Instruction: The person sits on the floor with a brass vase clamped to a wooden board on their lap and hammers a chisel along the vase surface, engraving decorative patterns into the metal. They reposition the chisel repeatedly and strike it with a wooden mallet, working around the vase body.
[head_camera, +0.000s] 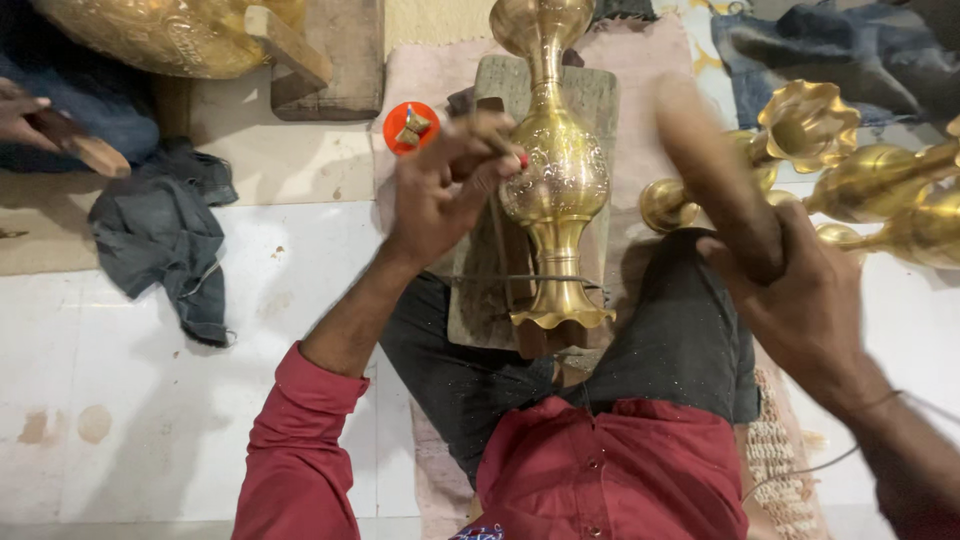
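To chase the pattern cleanly, the punch tip should probably sit square on the brass vase (556, 180), which lies on a wooden board (596, 95) just right of the left hand (440, 190) pinching a thin punch (492, 128), while the right hand (795, 285) is closed tight round a raised wooden mallet (715, 175).

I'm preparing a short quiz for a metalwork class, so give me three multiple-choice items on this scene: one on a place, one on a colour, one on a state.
1. Where does the engraved brass vase lie?
A. on a wooden board across the lap
B. on a shelf
C. in a bucket

2. What colour is the small round lid beside the left hand?
A. blue
B. orange
C. white

3. What is the right hand doing?
A. resting flat
B. gripping a wooden mallet
C. holding a cloth

Answers: 1 A, the wooden board shows beneath the vase; 2 B, it is bright orange; 3 B, the fingers wrap the handle.
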